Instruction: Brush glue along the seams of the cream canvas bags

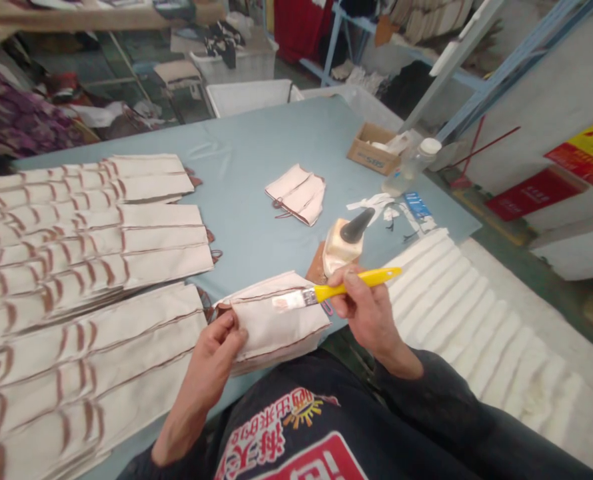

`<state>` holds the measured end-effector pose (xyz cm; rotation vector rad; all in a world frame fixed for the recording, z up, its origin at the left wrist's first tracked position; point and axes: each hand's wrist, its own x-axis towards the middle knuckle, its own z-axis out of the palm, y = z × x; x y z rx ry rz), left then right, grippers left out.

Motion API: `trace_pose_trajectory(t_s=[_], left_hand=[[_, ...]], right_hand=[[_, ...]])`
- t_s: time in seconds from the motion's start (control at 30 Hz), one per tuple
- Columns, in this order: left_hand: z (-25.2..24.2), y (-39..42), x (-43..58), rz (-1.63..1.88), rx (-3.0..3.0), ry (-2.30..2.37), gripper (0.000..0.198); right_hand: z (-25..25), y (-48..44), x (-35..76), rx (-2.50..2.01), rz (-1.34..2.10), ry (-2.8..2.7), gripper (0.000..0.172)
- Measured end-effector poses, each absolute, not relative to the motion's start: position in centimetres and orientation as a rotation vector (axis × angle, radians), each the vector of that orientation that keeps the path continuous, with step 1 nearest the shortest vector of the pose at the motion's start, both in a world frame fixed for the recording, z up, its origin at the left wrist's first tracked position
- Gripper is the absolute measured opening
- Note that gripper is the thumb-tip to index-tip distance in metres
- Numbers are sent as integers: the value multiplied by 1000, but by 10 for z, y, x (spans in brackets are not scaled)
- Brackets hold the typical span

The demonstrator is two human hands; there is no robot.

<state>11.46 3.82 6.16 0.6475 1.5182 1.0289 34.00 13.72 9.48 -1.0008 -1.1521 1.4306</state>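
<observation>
My right hand (369, 310) is closed round the yellow handle of a paintbrush (359, 283). The brush's pale bristles lie over a cream fabric piece (276, 327) with brown seams; whether they touch it I cannot tell. With my left hand (219, 347) I pinch the left end of that piece, where a brown edge shows under the fingers. Just beyond my right hand stands a cream block-shaped container (343, 243) with a dark cone-shaped top, on a brown piece (317, 265). A smaller cream piece with brown trim (298, 193) lies farther back.
Overlapping rows of cream fabric pieces (161, 250) cover the table's left side. White folded padding (456, 307) is layered at the right. Toward the back right are a cardboard box (375, 148), a clear jar (410, 167) and white strips (371, 202) on the blue-grey table (236, 150).
</observation>
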Motion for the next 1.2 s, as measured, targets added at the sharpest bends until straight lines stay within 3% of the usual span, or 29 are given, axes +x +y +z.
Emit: trace_pose_trajectory(t_s=[0.13,0.33,0.67,0.97,1.2], left_hand=[[77,36,115,1057,581,1432,40],[87,29,116,1130,534,1398,20],[94,26,115,1166,433,1352,25],[103,31,117,1168,405,1350,23],[101,37,118,1271,280,1262,25]], right_hand=[[109,131,307,-819,1541,-1300,46],[102,131,289,-691,1402,-1513,35],[106,126,286,-706,1292,-1562,34],[99,135,279,-720,1307,-1552,38],[125,112,303,-716,1342,-1301,36]])
